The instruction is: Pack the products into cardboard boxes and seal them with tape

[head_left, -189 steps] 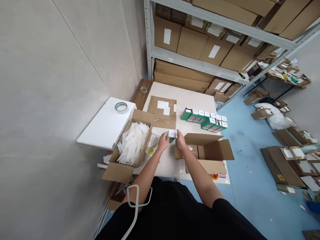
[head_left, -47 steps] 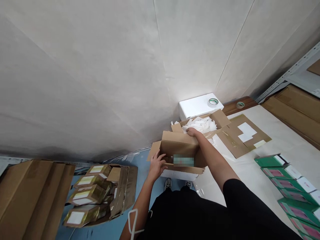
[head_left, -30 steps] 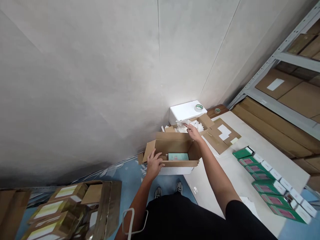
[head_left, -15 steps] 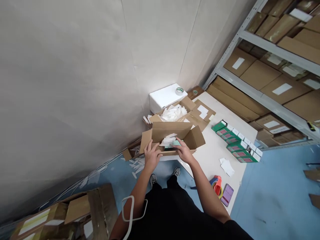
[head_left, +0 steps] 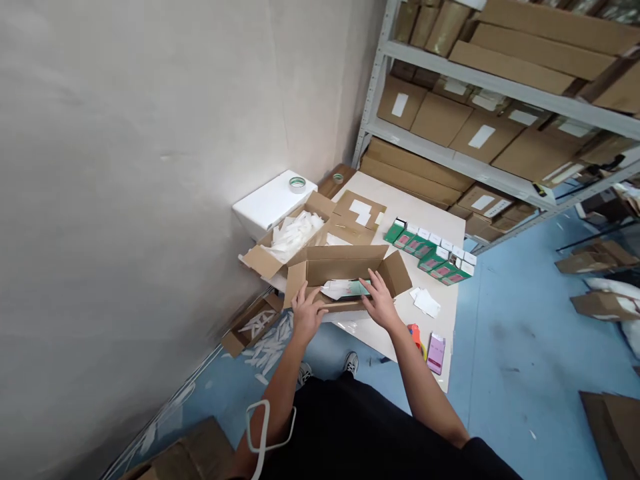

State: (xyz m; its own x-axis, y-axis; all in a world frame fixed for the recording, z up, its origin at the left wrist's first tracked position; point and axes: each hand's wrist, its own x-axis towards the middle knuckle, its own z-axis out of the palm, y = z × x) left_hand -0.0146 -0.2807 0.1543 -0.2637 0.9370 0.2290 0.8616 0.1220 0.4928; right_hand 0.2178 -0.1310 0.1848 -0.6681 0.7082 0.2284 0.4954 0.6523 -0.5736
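Smooth wht tabletop (head_left: 420, 208); L hand (head_left: 306, 316) holding oblong cardbd box (head_left: 340, 268).

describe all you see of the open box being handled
The open box looks like brown cardboard, longer than wide, mouth up, flaps spread, at the edge of the table, underside hidden. The left grip touches its near left edge; the right grip crosses its near edge. Inside lie white packing and a pale green item.
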